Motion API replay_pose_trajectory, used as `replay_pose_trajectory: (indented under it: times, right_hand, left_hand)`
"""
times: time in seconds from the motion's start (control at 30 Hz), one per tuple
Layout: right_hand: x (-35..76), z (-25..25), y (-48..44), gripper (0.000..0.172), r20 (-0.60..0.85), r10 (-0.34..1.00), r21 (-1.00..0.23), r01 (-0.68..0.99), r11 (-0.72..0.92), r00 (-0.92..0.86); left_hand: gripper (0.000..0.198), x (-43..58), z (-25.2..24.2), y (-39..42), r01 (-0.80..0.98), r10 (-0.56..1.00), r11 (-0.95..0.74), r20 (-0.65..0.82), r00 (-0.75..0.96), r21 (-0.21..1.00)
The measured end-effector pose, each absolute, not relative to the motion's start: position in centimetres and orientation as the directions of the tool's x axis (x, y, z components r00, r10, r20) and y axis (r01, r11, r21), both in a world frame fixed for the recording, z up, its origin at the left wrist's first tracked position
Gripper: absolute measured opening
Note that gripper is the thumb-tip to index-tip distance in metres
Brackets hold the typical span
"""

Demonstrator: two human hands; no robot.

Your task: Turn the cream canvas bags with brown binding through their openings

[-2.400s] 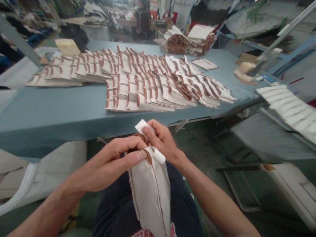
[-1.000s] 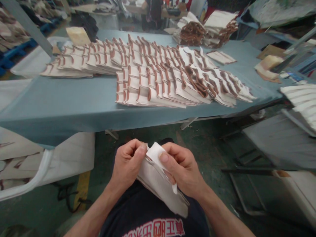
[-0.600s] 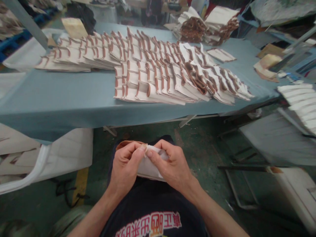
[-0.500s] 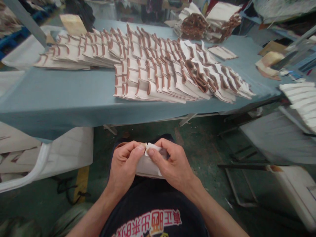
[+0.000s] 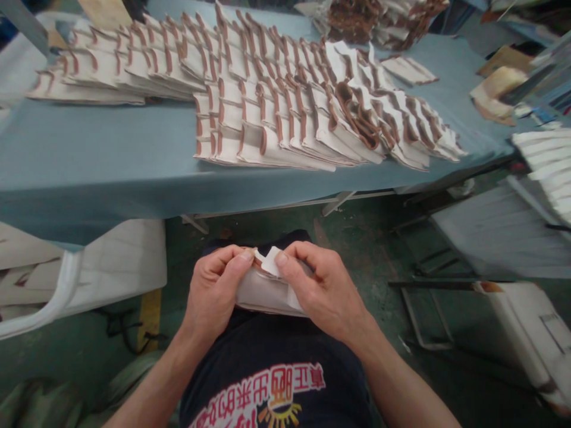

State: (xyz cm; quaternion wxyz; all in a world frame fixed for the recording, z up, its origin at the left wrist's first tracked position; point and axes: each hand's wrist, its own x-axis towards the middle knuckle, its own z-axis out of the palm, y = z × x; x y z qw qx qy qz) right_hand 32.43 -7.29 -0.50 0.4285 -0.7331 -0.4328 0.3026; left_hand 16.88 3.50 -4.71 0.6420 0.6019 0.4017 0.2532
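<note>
A pale folded fabric piece (image 5: 267, 292) with a brown edge rests on my lap, held up between both hands. My left hand (image 5: 219, 284) pinches its upper left edge between thumb and fingers. Between thumb and fingers of my right hand (image 5: 317, 279) is a small white flap (image 5: 272, 261) at the piece's top edge; the right fingers also cover the piece's right end. A short gap separates the two thumbs, and the flap's torn or cut-looking corner shows there.
A blue-covered table (image 5: 111, 148) spans the front, bearing rows of pale, brown-edged folded pieces (image 5: 285, 128). White bundles (image 5: 546, 160) lie at right above a grey panel (image 5: 499, 232). A white curved rail (image 5: 66, 291) stands at left.
My hands have moved apart, widening the gap between the thumbs and exposing more of the flap and brown edge. The view has tilted down, so the table appears higher.
</note>
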Motion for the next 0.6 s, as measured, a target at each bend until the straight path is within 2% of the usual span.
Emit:
replay_pose_trajectory:
  times: [0.2, 0.3, 0.43, 0.6]
  right_hand:
    - [32.5, -0.39, -7.39, 0.04, -0.144, 0.886, -0.926, 0.256, -0.278, 0.441]
    - [32.57, -0.21, -7.56, 0.037, -0.15, 0.879, -0.925, 0.249, -0.287, 0.453]
    - [32.37, -0.51, -7.63, 0.029, -0.174, 0.868, -0.916, 0.247, -0.316, 0.464]
    - [32.11, -1.08, -7.43, 0.03, -0.203, 0.846, -0.899, 0.248, -0.36, 0.492]
  left_hand:
    - [0.038, 17.24, -4.63, 3.4, 0.157, 0.755, 0.272, -0.312, 0.576, 0.949]
    - [0.044, 17.41, -4.66, 3.42, 0.137, 0.718, 0.316, -0.331, 0.612, 0.939]
    - [0.05, 17.6, -4.62, 3.47, 0.151, 0.689, 0.306, -0.328, 0.647, 0.94]
    - [0.052, 17.74, -4.19, 3.53, 0.172, 0.687, 0.224, -0.281, 0.67, 0.959]
